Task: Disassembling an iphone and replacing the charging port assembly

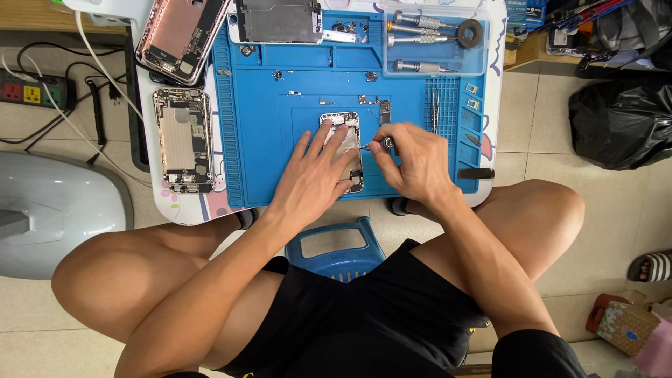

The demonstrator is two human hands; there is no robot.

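An opened phone body (341,133) lies in the middle of a blue repair mat (266,140). My left hand (315,175) rests flat on it, fingers spread, pinning it down. My right hand (409,161) grips a small silver screwdriver (381,145), its tip touching the phone's right edge. A few tiny screws and small metal parts (371,99) lie on the mat just above the phone.
Two more opened phones lie at the left, one silver (183,140) and one pink (180,35). A screen panel (278,21) sits at the top. A clear tray (434,42) holds several screwdrivers. Tweezers (435,112) lie right. A power strip (28,91) and black bag (623,119) are on the floor.
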